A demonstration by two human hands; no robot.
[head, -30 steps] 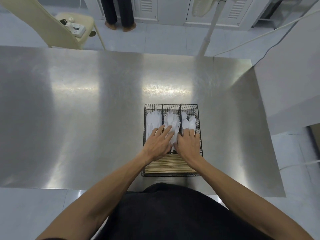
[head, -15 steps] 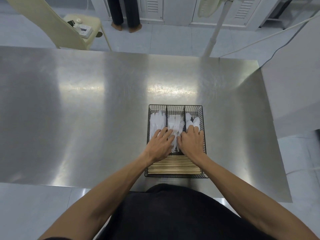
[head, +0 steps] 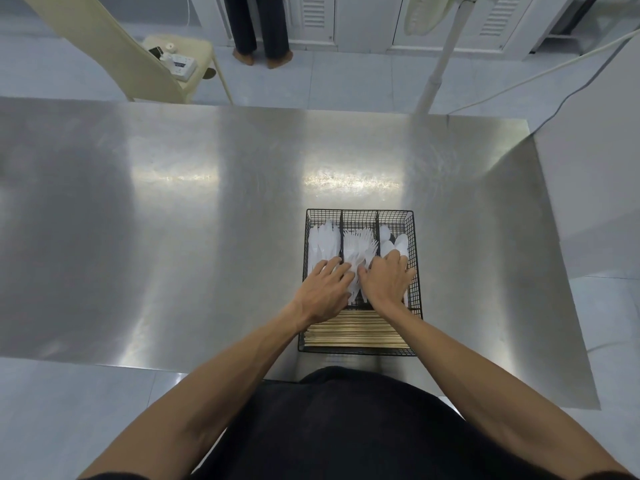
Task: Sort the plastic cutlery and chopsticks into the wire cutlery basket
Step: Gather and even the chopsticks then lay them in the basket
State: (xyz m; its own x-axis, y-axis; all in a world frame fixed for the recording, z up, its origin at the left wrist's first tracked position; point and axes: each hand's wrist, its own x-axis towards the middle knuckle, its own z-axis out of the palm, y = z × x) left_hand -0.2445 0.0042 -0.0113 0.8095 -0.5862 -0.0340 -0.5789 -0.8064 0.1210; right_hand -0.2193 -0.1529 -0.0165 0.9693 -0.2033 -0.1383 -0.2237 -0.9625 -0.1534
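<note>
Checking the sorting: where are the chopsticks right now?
Head view, right of centre: the chopsticks lie crosswise in the compartment of the wire basket nearest the person.

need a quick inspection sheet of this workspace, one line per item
surface: brushed stainless steel table, glare patches
job's things: black wire cutlery basket near the front edge; white plastic knives in the left compartment, white plastic forks in the middle, white plastic spoons on the right, wooden chopsticks in the near crosswise compartment
clutter: nothing seen
grips: left hand lies flat on knives and forks, fingers straight; right hand over forks and spoons, fingers bent, hold unclear
cables: white cable and dark cable beyond the table's far right corner
surroundings: cream plastic chair with small devices on its seat, white fan pole, a standing person's legs
</note>
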